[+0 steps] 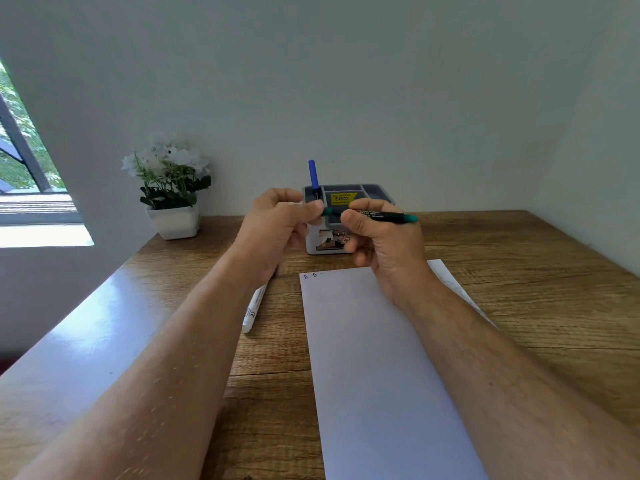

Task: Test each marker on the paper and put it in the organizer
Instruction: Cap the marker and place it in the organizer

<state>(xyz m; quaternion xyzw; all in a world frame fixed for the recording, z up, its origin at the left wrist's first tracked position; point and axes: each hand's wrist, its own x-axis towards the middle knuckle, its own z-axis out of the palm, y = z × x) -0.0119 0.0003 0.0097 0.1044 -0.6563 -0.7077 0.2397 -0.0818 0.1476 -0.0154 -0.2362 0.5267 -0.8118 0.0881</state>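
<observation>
The green marker (pixel 377 215) is lying level in the air between my two hands, in front of the organizer (pixel 349 220). It has a slim black barrel with small white and red print I cannot read, and a teal-green end sticking out past my right hand (pixel 384 244). I am gripping the barrel with my right hand, fingers curled under it and thumb on top. My left hand (pixel 277 226) is pinching the marker's other green end, which looks like the cap, between thumb and fingertips. I cannot tell whether the cap is seated or partly off.

The organizer is a small grey box with several open compartments on top and a yellow price sticker inside one of them. A blue marker (pixel 313 178) is standing upright in its back left compartment. A white marker (pixel 253 308) is lying on the table beneath my left forearm, partly hidden by it.

A long white sheet of paper (pixel 374 368) is lying on the wooden table (pixel 540 306) below my right hand, with two small marks near its top left corner. A white pot of white flowers (pixel 171 188) is sitting at the back left of the table against a pale wall. A window (pixel 20 150) with green leaves outside is showing at far left.
</observation>
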